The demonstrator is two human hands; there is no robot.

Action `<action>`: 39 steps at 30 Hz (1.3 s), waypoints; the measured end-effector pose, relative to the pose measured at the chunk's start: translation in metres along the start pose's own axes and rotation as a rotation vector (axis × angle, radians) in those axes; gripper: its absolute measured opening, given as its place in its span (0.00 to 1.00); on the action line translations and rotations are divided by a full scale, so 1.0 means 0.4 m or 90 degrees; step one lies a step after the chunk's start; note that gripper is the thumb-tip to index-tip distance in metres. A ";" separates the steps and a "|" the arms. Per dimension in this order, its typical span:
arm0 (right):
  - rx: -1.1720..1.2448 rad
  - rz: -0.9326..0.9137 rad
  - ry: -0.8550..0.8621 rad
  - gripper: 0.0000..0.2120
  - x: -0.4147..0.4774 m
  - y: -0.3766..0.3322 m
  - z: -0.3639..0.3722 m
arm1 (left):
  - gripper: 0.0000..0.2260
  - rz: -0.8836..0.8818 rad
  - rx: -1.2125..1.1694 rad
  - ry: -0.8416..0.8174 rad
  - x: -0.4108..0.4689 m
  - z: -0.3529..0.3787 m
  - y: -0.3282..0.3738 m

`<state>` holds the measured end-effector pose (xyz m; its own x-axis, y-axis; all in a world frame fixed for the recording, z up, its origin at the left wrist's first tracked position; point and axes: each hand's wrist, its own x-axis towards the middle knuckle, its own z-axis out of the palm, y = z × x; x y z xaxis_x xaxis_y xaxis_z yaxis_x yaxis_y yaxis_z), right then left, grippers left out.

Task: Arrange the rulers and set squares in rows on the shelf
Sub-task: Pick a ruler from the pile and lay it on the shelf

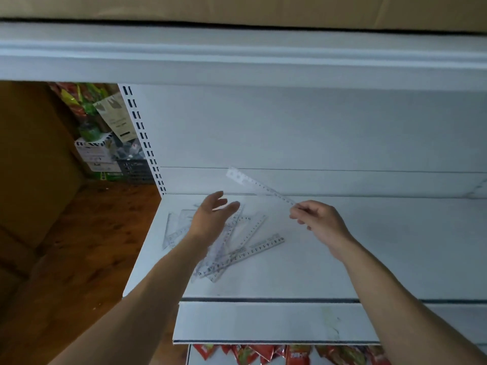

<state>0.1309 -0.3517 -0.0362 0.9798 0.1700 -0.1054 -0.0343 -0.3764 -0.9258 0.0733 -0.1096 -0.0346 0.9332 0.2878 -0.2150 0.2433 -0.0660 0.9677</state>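
Right hand (320,219) pinches one clear ruler (259,187) above the shelf (342,259); left hand (213,217) open, empty, over the ruler pile (237,248).

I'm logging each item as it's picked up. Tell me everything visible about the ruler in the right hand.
The ruler is a long, clear plastic strip with printed graduations and a few small holes near its far end. It is lifted off the shelf, slanting up and to the left, in front of the back panel. Only the right hand touches it, pinching its near end between the fingertips.
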 end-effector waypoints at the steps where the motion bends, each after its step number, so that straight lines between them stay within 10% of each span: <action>1: 0.011 -0.006 -0.001 0.03 -0.010 -0.001 -0.005 | 0.28 -0.001 -0.051 -0.006 0.007 -0.004 0.006; 6: 0.032 -0.013 0.000 0.03 -0.058 0.002 -0.019 | 0.30 0.012 -0.187 -0.046 0.031 -0.010 0.025; 11: 0.022 -0.009 0.004 0.02 -0.114 0.015 -0.034 | 0.11 0.040 -0.261 -0.067 0.019 0.026 0.023; 24: 0.175 -0.040 0.292 0.13 -0.310 0.087 -0.223 | 0.09 0.067 -0.274 -0.143 -0.089 0.303 0.010; 39: -0.130 -0.048 0.356 0.19 -0.657 0.370 -0.810 | 0.11 0.157 -0.119 -0.379 -0.363 0.883 0.015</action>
<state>-0.0679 -0.7473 -0.0279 0.9352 -0.2805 0.2161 0.0239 -0.5588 -0.8290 0.0326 -0.4891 -0.0440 0.9551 -0.2947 0.0308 0.0048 0.1194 0.9928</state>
